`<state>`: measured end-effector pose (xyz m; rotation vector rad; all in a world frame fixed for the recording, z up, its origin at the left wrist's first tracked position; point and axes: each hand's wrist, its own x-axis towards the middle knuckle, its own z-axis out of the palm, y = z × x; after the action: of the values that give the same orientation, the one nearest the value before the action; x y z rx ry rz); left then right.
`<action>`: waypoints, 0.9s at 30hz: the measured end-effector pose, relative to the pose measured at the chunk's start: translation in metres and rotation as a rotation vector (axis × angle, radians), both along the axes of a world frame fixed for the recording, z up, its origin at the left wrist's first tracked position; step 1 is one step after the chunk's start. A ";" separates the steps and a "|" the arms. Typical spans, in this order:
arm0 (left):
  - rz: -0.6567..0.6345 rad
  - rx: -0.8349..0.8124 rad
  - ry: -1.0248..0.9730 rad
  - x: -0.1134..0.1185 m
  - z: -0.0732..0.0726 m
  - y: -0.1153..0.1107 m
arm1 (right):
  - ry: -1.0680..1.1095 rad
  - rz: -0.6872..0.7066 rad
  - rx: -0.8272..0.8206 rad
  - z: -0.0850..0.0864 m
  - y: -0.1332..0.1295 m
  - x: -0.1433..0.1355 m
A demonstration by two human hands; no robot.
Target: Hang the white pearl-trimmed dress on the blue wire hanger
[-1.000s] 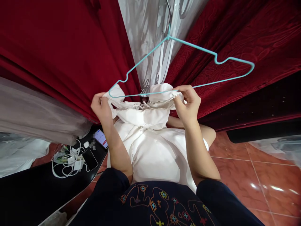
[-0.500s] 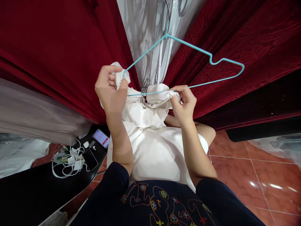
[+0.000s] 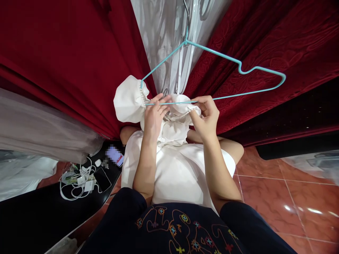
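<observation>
A white dress (image 3: 180, 173) with pearl-like beads along its neckline and sleeve edges lies across my lap. Its left puff sleeve (image 3: 128, 100) hangs over the left end of a light-blue hanger (image 3: 212, 53). My left hand (image 3: 154, 118) is open beside that sleeve, fingers spread by the hanger's lower bar and slightly blurred. Between thumb and fingers, my right hand (image 3: 207, 114) pinches the beaded edge of the dress's other sleeve (image 3: 181, 102), right at the lower bar. The hanger's right end is bare.
Dark red curtains (image 3: 74, 42) and white hanging cloth (image 3: 159, 31) stand in front. On the left, a black bench (image 3: 39, 211) bears white cables (image 3: 76, 187), a dark phone (image 3: 102, 179) and a lit phone (image 3: 120, 160). Red floor tiles (image 3: 265, 197) lie at right.
My left hand has let go of the left sleeve and moved right, toward the neckline. The sleeve now hangs on the hanger's left end. My right hand keeps its pinch.
</observation>
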<state>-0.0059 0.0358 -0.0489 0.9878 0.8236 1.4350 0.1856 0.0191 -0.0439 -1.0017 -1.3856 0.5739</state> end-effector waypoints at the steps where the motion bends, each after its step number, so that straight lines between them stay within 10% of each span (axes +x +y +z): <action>1: 0.050 0.018 -0.086 0.005 -0.001 0.002 | -0.020 0.001 -0.008 -0.001 -0.001 -0.001; 5: 0.155 0.091 -0.059 0.014 0.005 -0.004 | -0.076 -0.097 0.069 -0.008 -0.007 -0.014; 9: 0.204 0.190 -0.119 0.006 0.017 -0.011 | 0.119 -0.488 0.358 -0.024 -0.011 -0.016; 17: 0.256 0.198 -0.234 -0.009 0.043 -0.016 | 0.090 -0.836 0.353 -0.011 0.058 0.129; 22: 0.247 0.181 -0.293 -0.004 0.044 -0.018 | 0.078 -0.887 0.184 0.014 0.075 0.168; 27: 0.256 0.232 -0.282 -0.008 0.040 -0.010 | 0.011 -0.674 0.147 0.042 0.047 0.126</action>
<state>-0.0137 0.0262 -0.0091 0.8442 0.5988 1.8743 0.3115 0.0664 -0.0023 -1.2542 -0.9755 -0.0241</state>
